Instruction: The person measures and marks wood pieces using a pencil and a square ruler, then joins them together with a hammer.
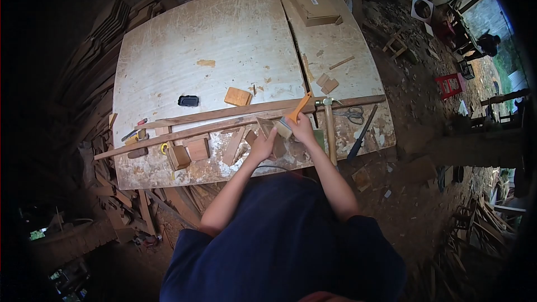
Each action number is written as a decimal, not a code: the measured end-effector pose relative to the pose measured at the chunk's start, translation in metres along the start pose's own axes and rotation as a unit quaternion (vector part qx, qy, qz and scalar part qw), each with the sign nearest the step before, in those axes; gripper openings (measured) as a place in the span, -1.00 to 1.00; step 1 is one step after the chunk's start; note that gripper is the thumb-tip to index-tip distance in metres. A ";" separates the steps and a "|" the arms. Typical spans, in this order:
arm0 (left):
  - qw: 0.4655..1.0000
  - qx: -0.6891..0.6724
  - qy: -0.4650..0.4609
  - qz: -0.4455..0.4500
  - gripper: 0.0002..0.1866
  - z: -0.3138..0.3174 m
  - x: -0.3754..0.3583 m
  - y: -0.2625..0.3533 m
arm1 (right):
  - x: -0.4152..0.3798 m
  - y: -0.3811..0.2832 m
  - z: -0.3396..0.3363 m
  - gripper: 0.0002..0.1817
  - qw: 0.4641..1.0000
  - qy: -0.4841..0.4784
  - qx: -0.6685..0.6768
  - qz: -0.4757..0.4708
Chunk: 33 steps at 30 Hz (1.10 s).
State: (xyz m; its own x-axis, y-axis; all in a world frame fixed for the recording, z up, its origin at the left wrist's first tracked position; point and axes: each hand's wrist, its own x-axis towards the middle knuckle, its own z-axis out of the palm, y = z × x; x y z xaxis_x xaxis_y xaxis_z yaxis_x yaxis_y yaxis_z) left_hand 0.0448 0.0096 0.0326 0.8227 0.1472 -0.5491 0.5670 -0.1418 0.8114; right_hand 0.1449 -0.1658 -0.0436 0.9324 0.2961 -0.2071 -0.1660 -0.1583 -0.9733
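We see the paintbrush (296,113) above the near part of the worktable (201,33), its long axis running diagonally: the orange handle points away from the body and to the right, while the bristles slant back toward the body and leftward. It lies between our two hands, with our right hand (302,130) closed around its lower part, fingers curled, and the bristles just beside our left thumb. Our left hand (263,146) is partly closed, gripping a small wooden piece (265,126), though we cannot tell whether the bristles touch it.
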 end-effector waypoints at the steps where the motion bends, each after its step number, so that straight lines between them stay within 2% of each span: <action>1: 1.000 0.017 0.010 0.016 -0.14 0.002 0.006 -0.009 | 0.004 0.022 -0.009 -0.56 0.999 0.005 -0.038 -0.006; 2: 0.999 0.034 0.018 0.032 -0.16 0.006 0.014 -0.020 | 0.004 0.033 -0.018 -0.57 0.997 0.011 -0.077 -0.011; 4: 0.996 0.040 0.040 0.064 -0.21 0.012 0.037 -0.052 | -0.018 0.006 -0.029 -0.59 0.994 0.027 0.025 0.098; 5: 0.998 0.028 0.039 0.049 -0.24 0.011 0.032 -0.051 | -0.032 -0.003 -0.032 -0.60 0.984 0.035 0.076 0.155; 6: 0.999 0.016 0.039 0.035 -0.27 0.010 0.025 -0.048 | -0.043 0.003 -0.037 -0.61 0.986 0.055 0.071 0.141; 8: 0.998 -0.040 0.016 -0.044 -0.34 0.001 -0.014 0.012 | -0.057 0.029 -0.056 -0.62 0.988 0.096 0.060 0.107; 11: 0.995 0.070 0.057 0.030 -0.42 -0.006 0.005 -0.028 | -0.085 0.048 -0.085 -0.74 0.988 0.115 0.004 0.099; 14: 0.998 0.027 0.063 0.012 -0.44 -0.008 -0.001 -0.024 | -0.109 0.070 -0.102 -0.79 0.984 0.123 -0.069 0.112; 16: 0.996 0.044 0.066 0.051 -0.43 -0.011 0.004 -0.036 | -0.119 0.075 -0.103 -0.80 0.977 0.129 -0.117 0.123; 19: 0.992 0.065 0.078 0.078 -0.43 -0.012 0.007 -0.045 | -0.122 0.087 -0.097 -0.83 0.976 0.123 -0.111 0.143; 22: 0.989 0.110 0.063 0.081 -0.45 -0.016 -0.002 -0.038 | -0.109 0.124 -0.090 -0.85 0.961 0.147 -0.233 -0.012; 23: 0.987 0.130 0.053 0.080 -0.45 -0.018 -0.008 -0.033 | -0.107 0.126 -0.091 -0.82 0.950 0.137 -0.279 -0.021; 28: 0.971 0.192 0.044 0.136 -0.47 -0.010 -0.042 -0.003 | -0.113 0.050 -0.082 -0.57 0.885 0.067 -0.459 -0.040; 31: 0.966 0.189 0.051 0.171 -0.48 -0.002 -0.043 -0.010 | -0.114 0.051 -0.077 -0.52 0.841 0.039 -0.535 -0.066; 33: 0.965 0.187 0.058 0.176 -0.48 0.003 -0.041 -0.013 | -0.115 0.053 -0.072 -0.55 0.838 0.054 -0.538 -0.076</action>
State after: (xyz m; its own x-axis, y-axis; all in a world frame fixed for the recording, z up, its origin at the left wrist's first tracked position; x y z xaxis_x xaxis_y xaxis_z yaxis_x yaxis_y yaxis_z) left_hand 0.0035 0.0022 0.0436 0.9690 0.1314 -0.2092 0.2469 -0.5436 0.8022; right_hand 0.0521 -0.2763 -0.0646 0.9496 0.3125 -0.0230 0.2887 -0.9012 -0.3233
